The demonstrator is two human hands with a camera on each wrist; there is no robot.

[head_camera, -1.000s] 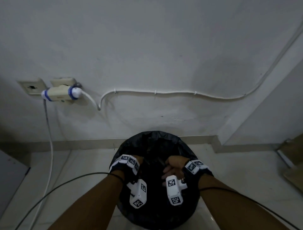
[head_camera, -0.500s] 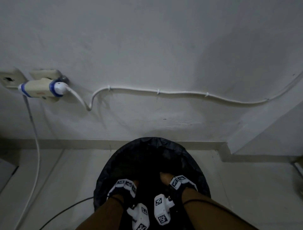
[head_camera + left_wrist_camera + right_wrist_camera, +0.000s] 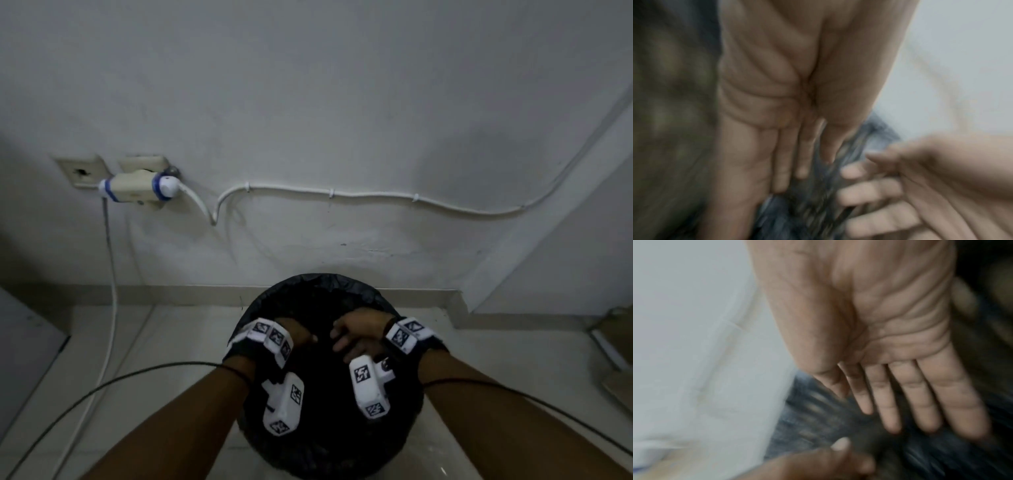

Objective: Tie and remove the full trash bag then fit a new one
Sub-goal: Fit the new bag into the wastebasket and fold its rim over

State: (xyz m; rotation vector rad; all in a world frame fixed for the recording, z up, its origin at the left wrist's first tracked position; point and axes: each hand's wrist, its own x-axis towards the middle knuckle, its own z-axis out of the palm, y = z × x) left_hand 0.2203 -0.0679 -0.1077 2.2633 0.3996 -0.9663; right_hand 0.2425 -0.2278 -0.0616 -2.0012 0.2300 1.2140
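Note:
A black trash bag (image 3: pixel 322 298) lines a round bin on the floor against the wall, its mouth open. Both my hands hover over that mouth, close together. My left hand (image 3: pixel 301 337) looks curled in the head view. The left wrist view is blurred, but there my left hand (image 3: pixel 813 165) has a fold of black bag film (image 3: pixel 813 203) between thumb and fingers. My right hand (image 3: pixel 346 339) has its fingers straight and spread. In the right wrist view it (image 3: pixel 890 418) lies flat just over the bag film (image 3: pixel 818 418), holding nothing.
A wall socket with a white adaptor (image 3: pixel 137 186) sits at the left, with a white cable (image 3: pixel 342 195) clipped along the wall and another (image 3: pixel 111 291) dropping to the floor. A grey panel (image 3: pixel 24 342) stands at the left and cardboard (image 3: pixel 616 342) at the right.
Both hands dipped lower in the view half a second ago and are back up over the bin's mouth. The right hand's fingers, curled before, are now straight.

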